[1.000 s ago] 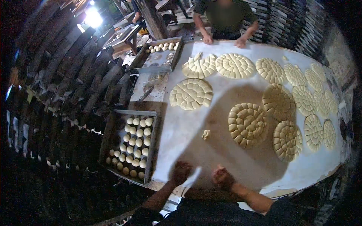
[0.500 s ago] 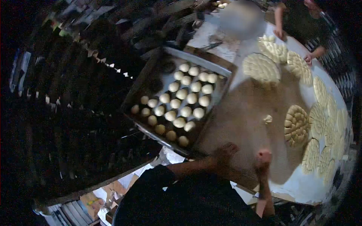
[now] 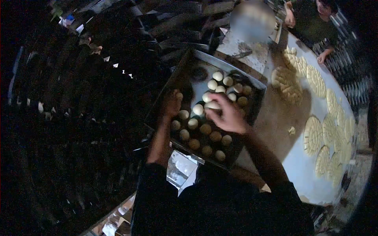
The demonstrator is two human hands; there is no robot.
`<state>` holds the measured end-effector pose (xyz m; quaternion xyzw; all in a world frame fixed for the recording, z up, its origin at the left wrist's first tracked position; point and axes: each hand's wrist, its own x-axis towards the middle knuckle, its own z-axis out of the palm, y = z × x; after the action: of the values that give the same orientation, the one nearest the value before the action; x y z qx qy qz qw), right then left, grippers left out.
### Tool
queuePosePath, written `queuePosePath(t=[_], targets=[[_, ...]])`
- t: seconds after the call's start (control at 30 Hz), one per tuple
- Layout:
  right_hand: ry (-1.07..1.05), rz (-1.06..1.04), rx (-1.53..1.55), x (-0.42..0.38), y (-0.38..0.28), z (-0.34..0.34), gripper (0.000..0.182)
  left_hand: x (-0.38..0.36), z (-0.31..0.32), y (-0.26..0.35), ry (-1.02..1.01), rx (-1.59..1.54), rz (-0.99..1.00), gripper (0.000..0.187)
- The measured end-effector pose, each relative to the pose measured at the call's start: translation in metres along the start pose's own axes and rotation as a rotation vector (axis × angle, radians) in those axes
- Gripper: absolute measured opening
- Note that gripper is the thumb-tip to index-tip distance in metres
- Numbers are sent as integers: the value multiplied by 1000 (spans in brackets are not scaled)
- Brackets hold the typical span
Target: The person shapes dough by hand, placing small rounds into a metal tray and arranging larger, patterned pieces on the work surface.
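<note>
A dark metal baking tray [image 3: 232,66] holds several round, pale dough balls [image 3: 192,123]. Over its middle, my right hand [image 3: 228,117] has its thumb and fingers closed around a dough ball [image 3: 212,105]. My left hand [image 3: 171,104] is at the tray's left side, in shadow, its fingers curled at another dough ball [image 3: 179,96]. Part of that ball shows past the fingers. My right hand and forearm hide some of the balls beneath them.
A table [image 3: 311,179] on the right bears several scored, flattened dough rounds [image 3: 312,135] and a small dough scrap [image 3: 291,130]. Across it, a person [image 3: 311,27] has a hand [image 3: 323,57] near the far edge. A blurred round patch covers something at the top.
Both hands have moved from the near edge of the table to the tray on the left and closed on dough balls. The view has shifted, with the tray appearing farther right.
</note>
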<state>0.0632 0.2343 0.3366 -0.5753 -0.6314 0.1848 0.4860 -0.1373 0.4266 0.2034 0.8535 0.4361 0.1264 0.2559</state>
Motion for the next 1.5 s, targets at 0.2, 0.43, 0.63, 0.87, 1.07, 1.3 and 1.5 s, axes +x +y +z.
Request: queuePosePath(t=[0.2,0.43,0.63,0.87,1.07,1.3,1.5], targets=[[0,-254,-388,7,62,76,30,-38,-24,26,170,-77,24,55],[670,259,-741,-169,69,-124,17,-81,24,281,-4,-345,402,42],[564,408,-920,-386,143,-203,16,81,242,377,-309,-443,307,42],[807,657,-631,-512,79,-263,22,218,312,377,-36,264,-130,53],[956,680,-647,-496,85,-266,26,191,317,386,75,-64,-164,48],[923,774,-503,-479,77,-277,25,52,311,362,247,-642,-110,39],[915,640,-231,-463,83,-232,37,-101,325,303,8,-601,413,37]])
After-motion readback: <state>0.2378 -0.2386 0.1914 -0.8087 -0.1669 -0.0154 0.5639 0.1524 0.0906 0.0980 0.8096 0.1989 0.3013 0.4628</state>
